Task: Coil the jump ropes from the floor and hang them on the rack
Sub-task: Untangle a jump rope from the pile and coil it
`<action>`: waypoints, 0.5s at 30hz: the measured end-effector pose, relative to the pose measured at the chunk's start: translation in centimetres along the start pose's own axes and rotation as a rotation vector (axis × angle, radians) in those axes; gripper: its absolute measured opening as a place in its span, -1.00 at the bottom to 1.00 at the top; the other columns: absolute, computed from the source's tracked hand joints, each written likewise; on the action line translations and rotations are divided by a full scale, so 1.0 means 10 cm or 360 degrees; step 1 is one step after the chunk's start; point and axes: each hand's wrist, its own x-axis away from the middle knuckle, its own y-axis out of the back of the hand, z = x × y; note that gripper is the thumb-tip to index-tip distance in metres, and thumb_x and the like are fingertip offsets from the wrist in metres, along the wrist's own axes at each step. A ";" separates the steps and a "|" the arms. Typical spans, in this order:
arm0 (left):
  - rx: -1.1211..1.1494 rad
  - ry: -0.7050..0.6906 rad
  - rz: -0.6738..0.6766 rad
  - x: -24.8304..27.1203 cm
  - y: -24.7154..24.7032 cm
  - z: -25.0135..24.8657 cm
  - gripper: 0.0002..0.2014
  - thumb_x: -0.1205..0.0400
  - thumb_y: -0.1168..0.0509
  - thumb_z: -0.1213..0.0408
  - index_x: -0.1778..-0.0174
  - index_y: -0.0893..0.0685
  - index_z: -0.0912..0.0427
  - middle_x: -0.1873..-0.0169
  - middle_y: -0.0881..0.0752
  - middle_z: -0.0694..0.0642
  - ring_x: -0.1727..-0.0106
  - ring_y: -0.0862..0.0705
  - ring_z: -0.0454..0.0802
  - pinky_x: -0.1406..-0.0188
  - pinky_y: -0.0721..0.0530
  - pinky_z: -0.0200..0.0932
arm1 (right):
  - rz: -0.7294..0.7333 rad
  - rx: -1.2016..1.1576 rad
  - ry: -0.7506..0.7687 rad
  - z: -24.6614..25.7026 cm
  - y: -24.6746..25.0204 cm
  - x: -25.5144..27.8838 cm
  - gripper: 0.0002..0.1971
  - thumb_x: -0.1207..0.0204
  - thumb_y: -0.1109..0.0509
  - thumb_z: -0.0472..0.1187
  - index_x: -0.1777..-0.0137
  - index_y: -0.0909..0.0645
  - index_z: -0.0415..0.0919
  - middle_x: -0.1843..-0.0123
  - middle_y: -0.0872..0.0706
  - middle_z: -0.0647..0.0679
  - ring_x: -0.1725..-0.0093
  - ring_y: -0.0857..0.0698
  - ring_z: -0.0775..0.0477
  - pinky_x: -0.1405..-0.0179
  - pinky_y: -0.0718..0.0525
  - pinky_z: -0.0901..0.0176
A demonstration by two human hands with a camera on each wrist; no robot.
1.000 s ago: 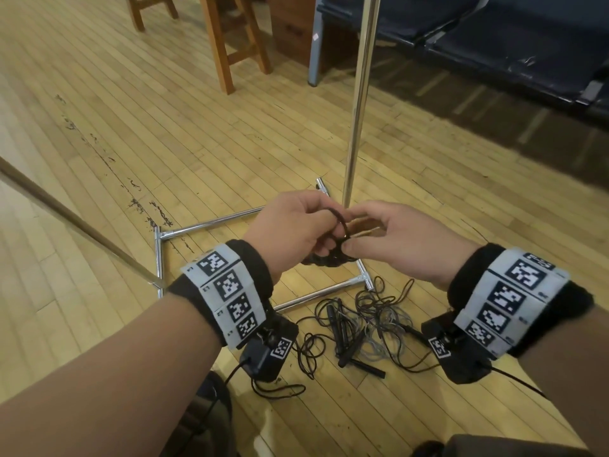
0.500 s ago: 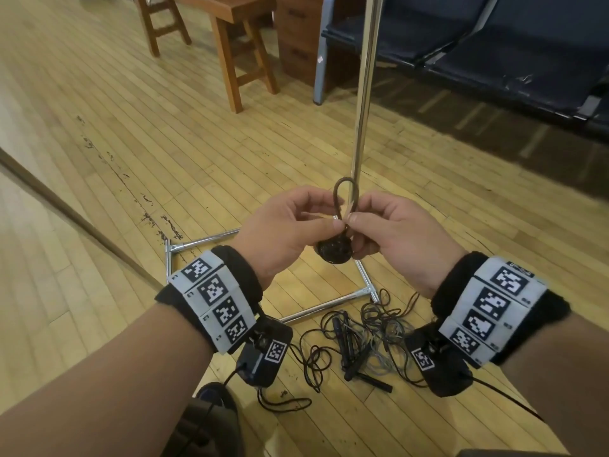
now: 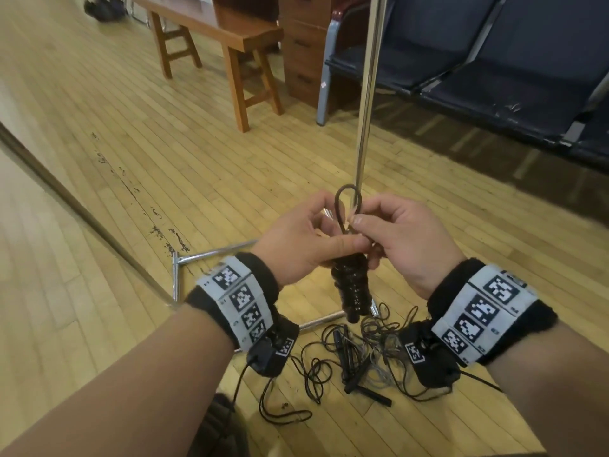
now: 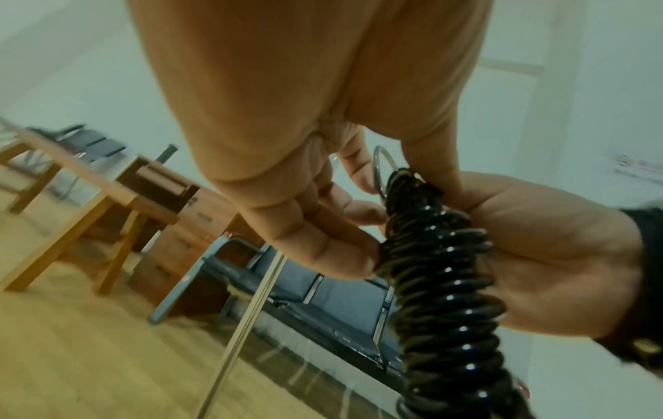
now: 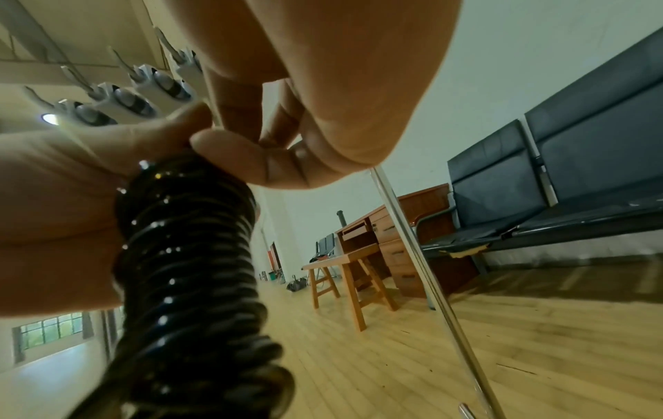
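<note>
- One tightly wound black jump-rope bundle (image 3: 351,288) hangs upright between both hands, above the floor, with a small cord loop (image 3: 347,206) standing up from its top.
- The left hand (image 3: 296,245) has its grip closed on the bundle's upper end, thumb laid across the top turns; the right hand (image 3: 405,245) pinches the cord at the loop's base.
- To do this step well, I judge the left hand should hold the upper coils firmly so the wrapping cannot slacken while the right hand opens the loop wide enough to hook.
- The chrome upright pole of the rack (image 3: 367,103) stands just behind the hands; its hooks are out of the head view.
- More tangled thin black ropes (image 3: 356,354) lie on the wooden plank floor (image 3: 164,159) beside the rack's chrome base frame (image 3: 211,255), not yet coiled.
</note>
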 end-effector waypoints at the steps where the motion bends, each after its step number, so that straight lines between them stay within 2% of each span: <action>1: -0.0040 -0.0034 -0.0002 0.02 -0.02 -0.07 -0.59 -0.38 -0.65 -0.18 -0.01 -0.70 -0.13 0.23 -0.72 -0.06 0.18 -0.80 -0.01 0.10 -0.87 0.14 | -0.0007 0.0007 -0.0001 0.06 0.02 0.04 -0.89 -0.67 -0.40 -0.35 -0.03 -0.72 -0.39 0.27 -0.75 -0.17 0.40 -0.65 -0.02 0.52 -0.65 0.13; 3: -0.0110 -0.0103 -0.0007 0.07 -0.01 -0.28 -0.72 -0.50 -0.55 -0.21 0.03 -0.72 -0.19 0.15 -0.75 -0.01 0.09 -0.83 0.08 -0.02 -0.88 0.30 | -0.0015 0.0035 -0.0003 0.24 0.08 0.13 -0.88 -0.68 -0.39 -0.33 -0.05 -0.74 -0.36 0.24 -0.75 -0.17 0.40 -0.64 -0.02 0.50 -0.66 0.14; 5: -0.0171 -0.0140 -0.0016 0.10 0.06 -0.56 -0.91 -0.62 -0.46 -0.09 0.16 -0.72 -0.27 0.08 -0.81 0.03 -0.01 -0.85 0.14 -0.13 -0.84 0.39 | -0.0014 0.0078 0.0015 0.47 0.14 0.17 -0.88 -0.68 -0.40 -0.30 -0.06 -0.75 -0.32 0.25 -0.76 -0.13 0.38 -0.66 -0.02 0.45 -0.71 0.17; 7: -0.0232 -0.0199 -0.0050 0.12 0.17 -0.89 -0.77 -0.72 -0.44 0.11 0.26 -0.70 -0.23 0.11 -0.84 0.06 -0.01 -0.87 0.15 -0.12 -0.86 0.38 | -0.0026 0.0111 0.0055 0.77 0.17 0.19 -0.89 -0.69 -0.40 -0.28 -0.05 -0.74 -0.29 0.28 -0.75 -0.10 0.39 -0.67 -0.01 0.45 -0.70 0.17; 9: -0.0296 -0.0272 -0.0067 0.16 0.28 -1.26 -0.72 -0.76 -0.42 0.22 0.27 -0.71 -0.17 0.16 -0.86 0.05 0.05 -0.89 0.11 -0.08 -0.88 0.31 | -0.0079 0.0134 0.0108 1.12 0.17 0.20 -0.89 -0.68 -0.40 -0.27 -0.02 -0.74 -0.27 0.30 -0.74 -0.06 0.42 -0.66 0.00 0.49 -0.67 0.15; 12: -0.0478 -0.0448 -0.0147 0.21 0.41 -1.82 -0.78 -0.75 -0.41 0.16 0.23 -0.70 -0.14 0.23 -0.85 0.01 0.16 -0.86 0.05 0.00 -0.90 0.22 | -0.0127 0.0129 0.0251 1.64 0.17 0.20 -0.85 -0.69 -0.42 -0.18 0.02 -0.76 -0.25 0.29 -0.73 -0.08 0.40 -0.67 -0.05 0.47 -0.67 0.09; 15: -0.0563 -0.0585 -0.0286 0.22 0.54 -2.26 -0.86 -0.67 -0.39 -0.01 0.20 -0.71 -0.14 0.26 -0.85 0.00 0.20 -0.82 -0.01 0.02 -0.86 0.20 | -0.0153 0.0171 0.0392 2.12 0.18 0.19 -0.81 -0.70 -0.42 -0.14 0.00 -0.76 -0.26 0.30 -0.74 -0.09 0.38 -0.69 -0.06 0.41 -0.72 0.07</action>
